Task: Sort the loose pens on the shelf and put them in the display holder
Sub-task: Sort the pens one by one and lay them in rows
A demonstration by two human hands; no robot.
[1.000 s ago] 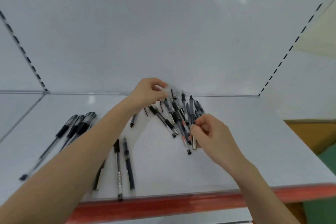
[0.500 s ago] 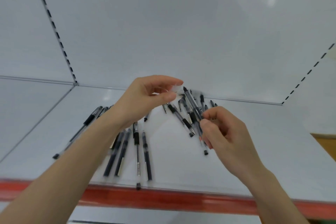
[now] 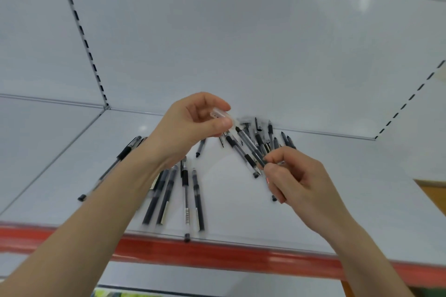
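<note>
A white shelf (image 3: pixel 241 205) carries several black gel pens. A loose pile of pens (image 3: pixel 270 135) lies at the back, near the rear wall. One pen (image 3: pixel 249 144) with a clear cap is raised above the pile. My left hand (image 3: pixel 193 128) pinches its capped end between thumb and fingers, and my right hand (image 3: pixel 296 181) pinches its lower end. More pen ends, one with a red mark, poke out under my right fingers. A row of pens (image 3: pixel 183 190) lies side by side near the front edge. No display holder is in view.
A further group of pens (image 3: pixel 120 159) lies to the left, partly behind my left forearm. The shelf has a red front strip (image 3: pixel 217 258) and slotted uprights (image 3: pixel 79 29) on the back panel. A bare stretch of shelf lies at the right.
Both hands have risen from the pile with one pen stretched between them. The view has swung to the right and down, bringing the front row of pens more to the centre.
</note>
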